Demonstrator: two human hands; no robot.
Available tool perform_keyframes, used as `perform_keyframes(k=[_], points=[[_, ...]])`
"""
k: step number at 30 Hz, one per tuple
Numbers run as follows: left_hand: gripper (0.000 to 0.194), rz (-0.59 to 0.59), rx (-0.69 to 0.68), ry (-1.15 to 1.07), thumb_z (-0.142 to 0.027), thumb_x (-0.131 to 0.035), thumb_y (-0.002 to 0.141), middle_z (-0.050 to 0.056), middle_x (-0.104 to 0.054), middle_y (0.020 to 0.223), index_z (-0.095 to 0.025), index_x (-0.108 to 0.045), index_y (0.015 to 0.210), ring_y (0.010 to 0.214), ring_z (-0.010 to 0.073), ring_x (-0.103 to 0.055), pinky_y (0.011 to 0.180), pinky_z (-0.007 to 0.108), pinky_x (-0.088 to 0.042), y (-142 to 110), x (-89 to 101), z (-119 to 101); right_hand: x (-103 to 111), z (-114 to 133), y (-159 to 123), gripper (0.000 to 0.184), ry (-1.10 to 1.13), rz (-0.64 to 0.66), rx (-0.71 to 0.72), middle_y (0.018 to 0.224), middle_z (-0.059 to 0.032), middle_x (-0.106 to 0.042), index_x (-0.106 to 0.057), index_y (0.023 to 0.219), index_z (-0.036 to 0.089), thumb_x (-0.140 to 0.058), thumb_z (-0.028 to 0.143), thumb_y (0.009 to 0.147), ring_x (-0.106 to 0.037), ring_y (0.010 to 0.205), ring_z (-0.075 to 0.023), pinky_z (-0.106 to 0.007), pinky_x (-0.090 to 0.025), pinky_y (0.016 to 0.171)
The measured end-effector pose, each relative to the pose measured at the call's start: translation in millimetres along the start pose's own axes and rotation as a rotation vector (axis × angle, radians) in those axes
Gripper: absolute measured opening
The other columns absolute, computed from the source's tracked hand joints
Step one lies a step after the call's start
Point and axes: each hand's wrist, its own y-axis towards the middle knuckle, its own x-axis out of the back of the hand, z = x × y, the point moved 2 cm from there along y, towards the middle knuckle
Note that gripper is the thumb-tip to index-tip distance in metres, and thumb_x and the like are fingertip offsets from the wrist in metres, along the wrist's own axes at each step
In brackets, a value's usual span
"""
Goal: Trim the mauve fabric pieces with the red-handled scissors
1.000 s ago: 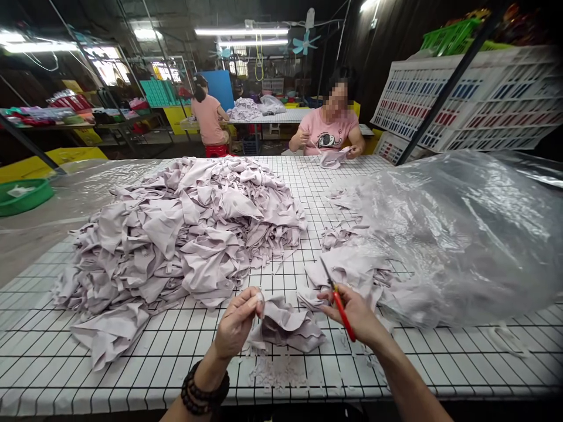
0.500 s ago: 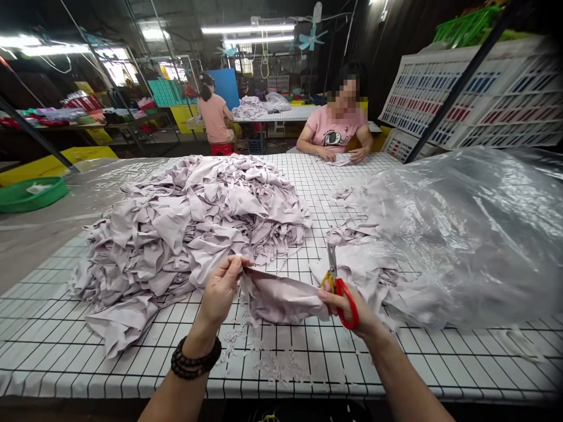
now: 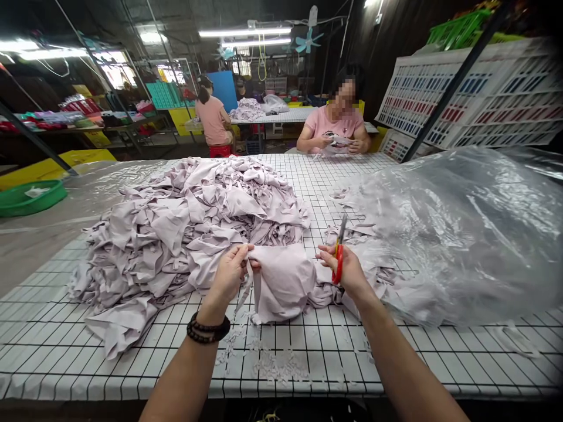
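Between my hands hangs a pale lilac fabric piece (image 3: pixel 281 281), spread out above the gridded white table (image 3: pixel 308 357). My left hand (image 3: pixel 231 272), with a dark bead bracelet on the wrist, pinches its left top corner. My right hand (image 3: pixel 345 269) grips the right top corner and also holds red-handled scissors (image 3: pixel 338 249), blades pointing up and closed. A narrow strip of the fabric dangles below my left hand.
A big heap of lilac fabric pieces (image 3: pixel 185 228) lies left of centre. A large clear plastic bag (image 3: pixel 461 234) covers more pieces at right. Small fabric scraps (image 3: pixel 277 366) litter the near edge. A person in a pink shirt (image 3: pixel 336 123) works opposite; another sits farther back. A green basin (image 3: pixel 30 196) sits at left.
Both hands rose and moved away from me, stretching the fabric piece flat between them. The scissors tipped upright. The person opposite lifted a piece off the table.
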Motion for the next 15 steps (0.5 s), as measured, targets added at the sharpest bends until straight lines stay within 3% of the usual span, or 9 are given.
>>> perform_keyframes(k=[2, 5, 7, 10, 12, 15], points=[[0.039, -0.051, -0.012, 0.145, -0.047, -0.053, 0.083, 0.008, -0.067, 0.083, -0.013, -0.06, 0.1, 0.075, 0.019, -0.065, 0.067, 0.03, -0.051, 5.1, 5.4, 14.1, -7.8, -11.1, -1.2, 0.037, -0.02, 0.022, -0.03, 0.107, -0.0075, -0.062, -0.046, 0.078, 0.021, -0.073, 0.045, 0.066, -0.063, 0.076, -0.0166, -0.029, -0.046, 0.064], [0.038, -0.153, -0.057, 0.306, -0.042, -0.067, 0.073, 0.013, -0.062, 0.108, -0.014, -0.061, 0.099, 0.104, 0.0262, -0.057, 0.086, 0.036, -0.045, -6.9, 17.7, 30.3, -17.5, -33.2, -16.9, 0.038, -0.104, 0.153, -0.117, 0.088, -0.0045, -0.065, -0.049, 0.08, 0.02, -0.074, 0.044, 0.065, -0.059, 0.061, -0.0142, -0.027, -0.043, 0.054], [0.036, -0.156, -0.095, 0.496, -0.041, -0.065, 0.075, 0.012, -0.058, 0.112, -0.016, -0.061, 0.101, 0.106, 0.0267, -0.054, 0.09, 0.037, -0.042, -24.0, 22.0, 38.3, -22.2, -47.4, -29.5, 0.036, -0.174, 0.24, -0.173, 0.076, 0.0001, -0.063, -0.052, 0.085, 0.02, -0.073, 0.042, 0.066, -0.055, 0.056, -0.0126, -0.026, -0.042, 0.052], [0.033, 0.136, -0.069, 0.709, -0.041, -0.055, 0.082, 0.009, -0.06, 0.105, -0.017, -0.061, 0.104, 0.082, 0.0207, -0.059, 0.079, 0.034, -0.045, -47.0, 16.7, 50.8, -27.8, -60.8, -41.5, 0.03, -0.224, 0.297, -0.21, 0.07, 0.0033, -0.059, -0.055, 0.087, 0.019, -0.071, 0.036, 0.068, -0.053, 0.055, -0.0118, -0.025, -0.041, 0.052], [0.034, 0.334, -0.028, 0.727, -0.039, -0.06, 0.079, 0.007, -0.062, 0.101, -0.018, -0.061, 0.106, 0.074, 0.0178, -0.057, 0.072, 0.03, -0.045, -54.9, 11.1, 57.4, -32.4, -63.6, -45.3, 0.025, -0.251, 0.313, -0.22, 0.071, 0.0034, -0.058, -0.055, 0.086, 0.019, -0.068, 0.033, 0.07, -0.052, 0.055, -0.0116, -0.024, -0.041, 0.052], [0.028, 0.407, -0.017, 0.763, -0.035, -0.062, 0.076, 0.003, -0.063, 0.085, -0.019, -0.063, 0.099, 0.074, 0.0181, -0.057, 0.067, 0.027, -0.042, -55.2, 7.4, 60.9, -42.5, -62.3, -51.1, 0.023, -0.326, 0.357, -0.204, 0.078, 0.0021, -0.06, -0.054, 0.087, 0.02, -0.066, 0.03, 0.07, -0.053, 0.059, -0.0116, -0.024, -0.041, 0.055]])
